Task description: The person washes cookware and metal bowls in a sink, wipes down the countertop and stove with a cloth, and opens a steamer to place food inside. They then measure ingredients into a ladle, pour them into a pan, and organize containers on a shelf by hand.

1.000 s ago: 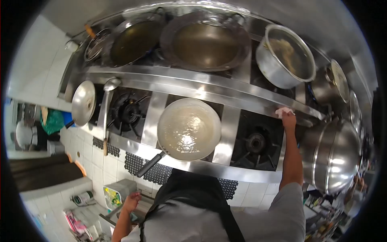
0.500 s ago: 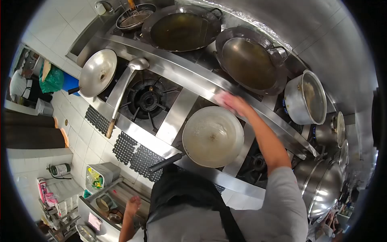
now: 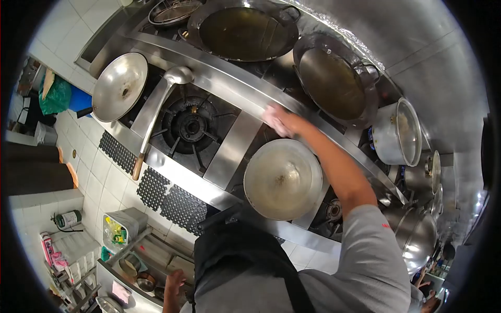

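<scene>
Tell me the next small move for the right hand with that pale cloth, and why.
I'd probably slide the pale cloth left along the steel ledge, stopping short of the ladle. The right hand, somewhat blurred, holds the cloth at the ledge just behind the pan, and the stretch leftward behind the bare burner looks unobstructed.

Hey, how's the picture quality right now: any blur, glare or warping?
Head view: the right hand and its pale cloth look blurred; head view: bright glare on the steel ledge and rounded steel vessel; head view: wide-lens bending, with blackened corners.
</scene>
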`<state>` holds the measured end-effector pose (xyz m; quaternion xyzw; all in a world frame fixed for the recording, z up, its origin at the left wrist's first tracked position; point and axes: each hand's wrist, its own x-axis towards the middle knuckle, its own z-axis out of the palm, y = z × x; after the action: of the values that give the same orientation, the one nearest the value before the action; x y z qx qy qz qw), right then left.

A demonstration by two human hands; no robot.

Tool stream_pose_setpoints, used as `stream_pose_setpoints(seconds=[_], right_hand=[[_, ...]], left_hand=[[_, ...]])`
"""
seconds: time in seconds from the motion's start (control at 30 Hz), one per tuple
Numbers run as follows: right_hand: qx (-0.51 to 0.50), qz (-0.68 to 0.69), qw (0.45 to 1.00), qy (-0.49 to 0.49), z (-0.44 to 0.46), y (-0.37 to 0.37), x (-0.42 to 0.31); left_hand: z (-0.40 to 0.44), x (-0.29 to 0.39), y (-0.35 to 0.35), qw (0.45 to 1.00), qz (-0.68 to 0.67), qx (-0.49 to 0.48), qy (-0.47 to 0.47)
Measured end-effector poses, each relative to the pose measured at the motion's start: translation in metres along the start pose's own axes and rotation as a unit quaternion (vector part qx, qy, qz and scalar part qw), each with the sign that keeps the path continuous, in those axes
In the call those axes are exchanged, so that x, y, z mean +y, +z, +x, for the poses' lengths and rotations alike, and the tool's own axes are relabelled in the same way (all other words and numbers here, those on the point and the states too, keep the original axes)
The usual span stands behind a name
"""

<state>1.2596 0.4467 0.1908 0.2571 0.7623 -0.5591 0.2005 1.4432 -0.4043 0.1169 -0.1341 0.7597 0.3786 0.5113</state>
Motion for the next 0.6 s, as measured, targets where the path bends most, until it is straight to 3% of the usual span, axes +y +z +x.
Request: stream_pose_setpoints(seconds=[0.07, 0.17, 0.2, 0.23, 0.27, 0.3, 0.33, 0.37, 0.4, 0.47, 0.5, 0.6], right_hand=[[0.100, -0.047, 0.991, 0.080, -0.061, -0.021, 0.049], [0.256, 0.015, 0.953, 0.162, -0.128, -0.055, 0.172], [0.244, 0.053, 0.951, 0.184, -0.150, -0.069, 0.221], [0.235, 0.005, 0.963, 0.133, -0.163, -0.064, 0.266], [0.228, -0.044, 0.969, 0.080, -0.182, -0.051, 0.272], [0.233, -0.014, 0.965, 0.117, -0.195, -0.025, 0.278], [0.239, 0.015, 0.959, 0.153, -0.214, 0.010, 0.247], [0.265, -0.221, 0.935, 0.085, -0.239, 0.043, 0.193], [0.255, -0.280, 0.919, 0.111, -0.248, 0.075, 0.194], [0.272, -0.255, 0.920, 0.123, -0.280, 0.141, 0.160], [0.298, -0.288, 0.910, 0.001, -0.289, 0.171, 0.174], [0.283, -0.272, 0.919, 0.028, -0.306, 0.240, 0.168]], left_hand=[[0.034, -0.036, -0.023, 0.997, -0.070, -0.012, 0.002], [0.033, -0.008, -0.035, 0.992, -0.118, 0.030, -0.037], [0.025, 0.028, -0.038, 0.990, -0.116, 0.054, -0.053], [0.029, 0.043, -0.042, 0.987, -0.133, 0.064, -0.064], [0.033, 0.052, -0.045, 0.983, -0.151, 0.074, -0.076], [0.036, 0.050, -0.046, 0.977, -0.172, 0.087, -0.090], [0.070, 0.022, -0.063, 0.997, -0.073, 0.027, 0.007], [0.063, 0.036, -0.067, 0.998, -0.062, 0.028, 0.014], [0.061, 0.047, -0.065, 0.999, -0.045, 0.027, 0.005], [0.040, 0.099, -0.047, 0.999, -0.029, 0.025, -0.007], [0.037, 0.120, -0.040, 0.999, -0.025, 0.021, -0.005], [0.041, 0.195, -0.012, 0.999, -0.005, 0.031, -0.017]])
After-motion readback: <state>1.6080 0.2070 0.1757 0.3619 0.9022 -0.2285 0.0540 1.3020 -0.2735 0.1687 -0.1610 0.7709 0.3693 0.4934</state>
